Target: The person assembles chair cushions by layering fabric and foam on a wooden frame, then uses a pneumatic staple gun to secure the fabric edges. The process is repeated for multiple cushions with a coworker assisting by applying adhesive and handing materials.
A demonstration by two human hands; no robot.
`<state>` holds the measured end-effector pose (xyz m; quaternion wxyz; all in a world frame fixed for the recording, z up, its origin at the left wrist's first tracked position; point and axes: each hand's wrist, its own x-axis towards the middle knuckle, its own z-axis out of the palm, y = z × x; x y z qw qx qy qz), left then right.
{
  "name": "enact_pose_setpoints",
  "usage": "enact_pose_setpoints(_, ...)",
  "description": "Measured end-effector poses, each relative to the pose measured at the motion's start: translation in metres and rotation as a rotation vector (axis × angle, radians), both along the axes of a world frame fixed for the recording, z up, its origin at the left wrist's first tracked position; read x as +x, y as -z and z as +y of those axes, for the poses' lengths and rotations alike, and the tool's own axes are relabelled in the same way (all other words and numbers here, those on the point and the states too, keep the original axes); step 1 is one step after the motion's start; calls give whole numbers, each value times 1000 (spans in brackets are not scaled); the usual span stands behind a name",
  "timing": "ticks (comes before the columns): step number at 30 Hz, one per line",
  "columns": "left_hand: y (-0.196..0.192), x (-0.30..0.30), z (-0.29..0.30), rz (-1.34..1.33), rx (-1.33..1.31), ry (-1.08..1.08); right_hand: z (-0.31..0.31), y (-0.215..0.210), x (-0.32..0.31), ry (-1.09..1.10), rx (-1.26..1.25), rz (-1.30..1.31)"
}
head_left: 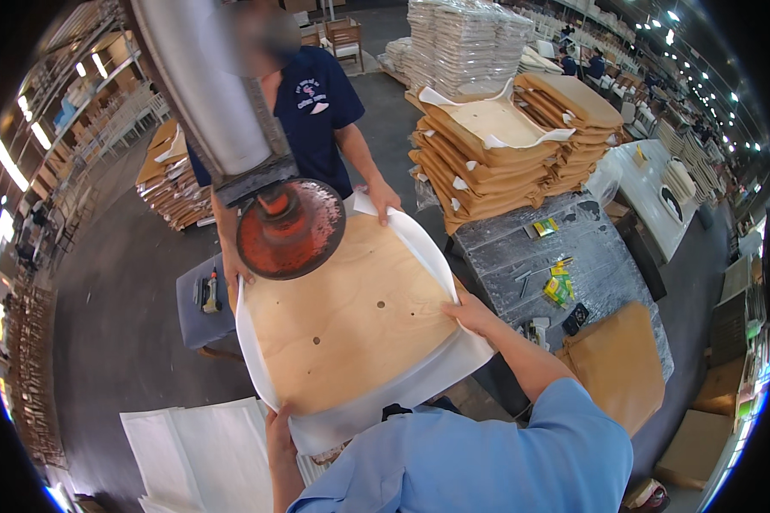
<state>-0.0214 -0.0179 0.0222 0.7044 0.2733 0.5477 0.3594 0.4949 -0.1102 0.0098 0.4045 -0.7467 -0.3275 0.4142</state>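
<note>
A pale plywood seat panel (359, 316) with a few drilled holes lies in white sheeting (385, 389), whose edges turn up around it. My right hand (472, 313) grips the sheeting at the panel's right edge. At the near left corner, my left hand (281, 426) is closed on the sheeting and panel edge, its fingers partly hidden. A co-worker opposite holds the far edges with both hands (383, 200). Over the panel's far left part hangs a round, worn red press disc (291, 229), which hides that corner.
Right of me, a wrapped table (522, 248) bears small tools, yellow-green packets (559, 286) and a tan padded piece (616, 368). Tan covered seats (488, 162) are stacked behind it. White sheets (201, 453) lie lower left. A grey stool (201, 303) holds a tool.
</note>
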Motion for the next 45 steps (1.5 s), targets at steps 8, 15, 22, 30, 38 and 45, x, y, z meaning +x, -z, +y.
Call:
enact_pose_setpoints(8,2,-13,8,382,92,174,20,-21,-16,-173,-223,-383)
enact_pose_setpoints(15,-11,-20,45,1108,189,645,19,-26,-12,-207,-316,-515)
enact_pose_setpoints(22,-16,-32,44,1130,332,594,20,-26,-8,-293,-361,-877)
enact_pose_setpoints(30,-5,-32,35,795,217,370,16,-22,-20,-194,-165,-756)
enact_pose_setpoints(38,-34,5,26,1243,458,632,3,-29,-44,-226,-258,-881)
enact_pose_setpoints(45,-27,13,6,913,481,391,-16,-25,-9,-236,-224,-749)
